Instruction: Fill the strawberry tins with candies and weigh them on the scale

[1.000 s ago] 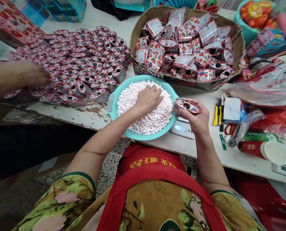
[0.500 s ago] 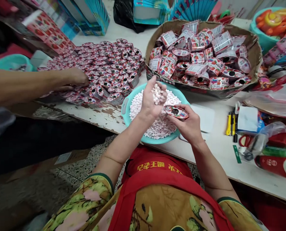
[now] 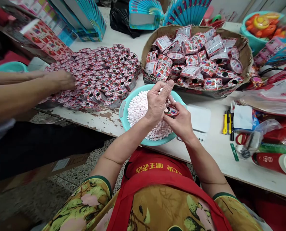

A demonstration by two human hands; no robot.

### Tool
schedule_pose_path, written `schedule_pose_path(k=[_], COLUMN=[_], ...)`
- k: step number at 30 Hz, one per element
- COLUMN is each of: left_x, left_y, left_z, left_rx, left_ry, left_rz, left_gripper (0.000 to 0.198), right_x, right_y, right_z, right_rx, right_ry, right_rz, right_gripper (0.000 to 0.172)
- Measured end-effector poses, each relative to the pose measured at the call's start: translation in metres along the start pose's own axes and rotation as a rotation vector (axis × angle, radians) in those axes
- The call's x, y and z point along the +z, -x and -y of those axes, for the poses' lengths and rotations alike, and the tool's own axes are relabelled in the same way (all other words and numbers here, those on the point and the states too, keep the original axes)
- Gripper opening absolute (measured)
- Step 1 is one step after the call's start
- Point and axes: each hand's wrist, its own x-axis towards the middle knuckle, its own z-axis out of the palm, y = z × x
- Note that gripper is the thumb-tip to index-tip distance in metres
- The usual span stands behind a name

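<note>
My left hand (image 3: 159, 101) is cupped and tipped over a small strawberry-print container (image 3: 172, 111), which my right hand (image 3: 181, 123) grips from below. A few white-pink candy pellets show between my left fingers. Both hands hover above a teal basin (image 3: 123, 110) full of the same small pellets (image 3: 139, 110). Behind the basin stands a cardboard box (image 3: 244, 48) heaped with more strawberry-print containers (image 3: 193, 61).
Another person's hands (image 3: 61, 80) rest on a wide spread of containers (image 3: 104, 70) at the left. A white scale (image 3: 200, 120) lies right of the basin. Yellow cutters (image 3: 226, 123), scissors, a red bottle (image 3: 265, 158) and plastic bags (image 3: 270, 93) crowd the right side.
My left hand scooped pellets from the basin, lifted them, and now closes over the container. My right hand brought the container left to meet it. The other person's hands shifted on the spread.
</note>
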Motion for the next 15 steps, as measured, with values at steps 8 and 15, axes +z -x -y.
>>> schedule_pose_path(k=[8, 15], left_x=[0.004, -0.042], left_y=[-0.014, -0.029], left_z=[-0.010, 0.001], left_rx=[-0.085, 0.050], left_ry=[0.028, -0.362], left_rz=[-0.004, -0.041], left_gripper=[0.048, 0.046], right_x=[-0.004, -0.020], right_y=[0.001, 0.010], right_z=[-0.007, -0.024], right_rx=[0.040, 0.122], right_ry=[-0.141, -0.346], right_rz=[-0.032, -0.078], right_gripper=[0.036, 0.048])
